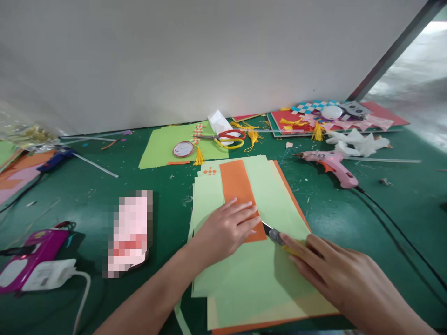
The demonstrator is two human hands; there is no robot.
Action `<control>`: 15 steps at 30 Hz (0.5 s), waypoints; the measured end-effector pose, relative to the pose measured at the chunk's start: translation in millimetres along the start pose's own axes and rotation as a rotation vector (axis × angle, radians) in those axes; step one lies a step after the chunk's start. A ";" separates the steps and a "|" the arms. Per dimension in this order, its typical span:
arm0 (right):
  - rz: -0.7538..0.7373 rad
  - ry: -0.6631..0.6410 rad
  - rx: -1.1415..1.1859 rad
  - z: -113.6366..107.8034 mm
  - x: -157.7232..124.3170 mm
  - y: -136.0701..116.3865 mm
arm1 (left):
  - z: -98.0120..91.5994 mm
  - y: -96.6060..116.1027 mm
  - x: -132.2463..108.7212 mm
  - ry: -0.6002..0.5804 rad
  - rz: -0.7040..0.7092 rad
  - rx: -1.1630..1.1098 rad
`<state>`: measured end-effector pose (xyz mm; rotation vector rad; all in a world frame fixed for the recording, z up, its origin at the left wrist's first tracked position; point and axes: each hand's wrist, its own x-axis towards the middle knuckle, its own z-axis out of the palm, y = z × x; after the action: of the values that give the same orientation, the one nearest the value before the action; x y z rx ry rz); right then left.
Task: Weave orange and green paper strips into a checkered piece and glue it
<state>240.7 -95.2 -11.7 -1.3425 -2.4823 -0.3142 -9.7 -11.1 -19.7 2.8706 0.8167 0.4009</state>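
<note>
An orange paper strip (237, 181) lies on a stack of pale green paper sheets (279, 195). My left hand (226, 228) rests flat on the strip's lower half, fingers stretched toward its right edge. In my right hand (335, 270) is a utility knife (277, 236) with a yellow and grey body. Its blade points up and left, its tip beside the strip's right edge near my left fingertips. Whether the blade touches the paper I cannot tell. Orange sheets show under the stack's right and lower edges.
A pink glue gun (331, 165) with a cord lies right. Scissors (228, 139), yellow tassels (199, 156) and a lime sheet (157, 144) are behind the stack. To the left are a blurred-out phone (131, 232), a purple power strip (45, 246) and a blue glue gun (56, 159).
</note>
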 end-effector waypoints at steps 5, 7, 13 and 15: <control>-0.031 -0.037 -0.055 7.2 7.7 6.1 | 0.0 -0.3 1.6 -0.005 0.001 0.006; -0.016 -0.034 -0.055 9.7 11.8 7.6 | 0.2 0.2 1.7 -0.003 -0.001 0.007; 0.017 -0.027 -0.092 14.7 20.1 8.8 | -1.4 1.8 1.4 -0.011 -0.002 0.004; 0.011 -0.037 -0.102 14.8 21.0 8.8 | -2.5 1.6 1.6 -0.019 -0.005 0.003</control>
<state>234.8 -69.3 -17.4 -1.4126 -2.5194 -0.4220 -8.3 -11.5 -16.7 2.8700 0.8225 0.3717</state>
